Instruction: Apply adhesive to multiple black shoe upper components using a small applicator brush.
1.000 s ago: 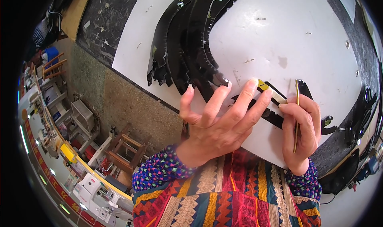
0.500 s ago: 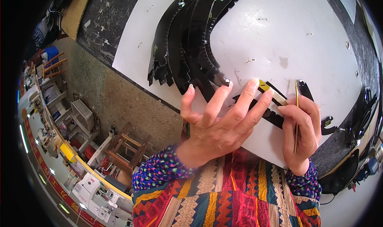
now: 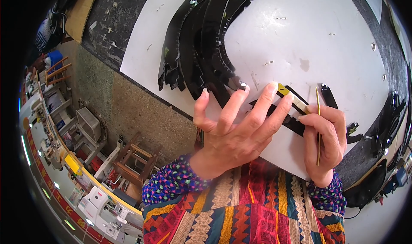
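Long curved glossy black strips lie overlapped on the white board, with my left hand just below their lower ends. That hand is palm down, its fingers spread and stretched out. Two of its fingertips touch a small yellow piece at the end of a short black strip with a whitish band. My right hand is closed around a thin gold-coloured rod, held nearly upright in the picture. Its thumb and forefinger tips meet the whitish band's other end. Another black strip lies partly under my hands.
A short black piece lies beyond my right hand, and a curved one to its right. More black strips are heaped at the right edge. Left of the table are a wooden stool and a white sewing machine.
Both hands keep nearly the same place and pose. The view has shifted very slightly; nothing has been let go or newly taken hold of.
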Demonstrator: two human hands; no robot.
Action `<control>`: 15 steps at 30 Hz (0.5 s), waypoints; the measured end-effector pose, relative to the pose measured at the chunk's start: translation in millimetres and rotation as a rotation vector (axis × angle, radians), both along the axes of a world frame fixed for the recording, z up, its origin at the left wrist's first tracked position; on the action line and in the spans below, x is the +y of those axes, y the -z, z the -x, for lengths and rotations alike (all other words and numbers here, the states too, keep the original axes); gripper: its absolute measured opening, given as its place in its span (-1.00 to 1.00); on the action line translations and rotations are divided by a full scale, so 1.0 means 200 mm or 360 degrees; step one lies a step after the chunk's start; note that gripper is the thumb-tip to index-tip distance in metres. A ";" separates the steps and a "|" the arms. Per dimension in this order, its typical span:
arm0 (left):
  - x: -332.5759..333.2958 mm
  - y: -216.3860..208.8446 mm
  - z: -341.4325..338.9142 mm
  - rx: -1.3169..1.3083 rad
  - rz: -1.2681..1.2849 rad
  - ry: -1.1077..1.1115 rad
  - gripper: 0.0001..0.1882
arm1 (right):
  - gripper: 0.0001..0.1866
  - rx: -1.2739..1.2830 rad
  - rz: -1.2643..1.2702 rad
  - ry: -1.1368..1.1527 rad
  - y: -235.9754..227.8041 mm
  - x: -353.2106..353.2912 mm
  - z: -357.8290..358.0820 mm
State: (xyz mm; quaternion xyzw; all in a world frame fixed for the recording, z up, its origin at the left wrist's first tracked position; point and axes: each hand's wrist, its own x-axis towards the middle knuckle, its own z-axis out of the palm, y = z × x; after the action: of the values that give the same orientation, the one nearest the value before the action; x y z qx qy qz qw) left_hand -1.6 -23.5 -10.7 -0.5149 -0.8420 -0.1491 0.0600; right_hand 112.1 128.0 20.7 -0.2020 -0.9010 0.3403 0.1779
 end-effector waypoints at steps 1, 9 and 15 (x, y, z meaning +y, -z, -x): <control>0.00 0.00 0.00 0.0005 0.0000 0.0001 -0.58 | -0.66 0.0001 0.0002 -0.0002 0.00 0.00 0.00; 0.01 0.01 0.00 0.0017 -0.0020 -0.0008 -0.59 | -0.69 -0.0009 -0.0008 -0.0017 0.01 0.00 0.00; 0.01 0.02 -0.01 0.0008 -0.0035 -0.0014 -0.60 | -0.70 -0.0003 -0.0006 -0.0024 0.01 0.00 -0.01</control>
State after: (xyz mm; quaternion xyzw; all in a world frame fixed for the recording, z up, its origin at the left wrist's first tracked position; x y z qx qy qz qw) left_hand 1.0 -21.8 -14.3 -0.5108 -0.8425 -0.1569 0.0684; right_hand 114.6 127.2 18.5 -0.1951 -0.9033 0.3398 0.1749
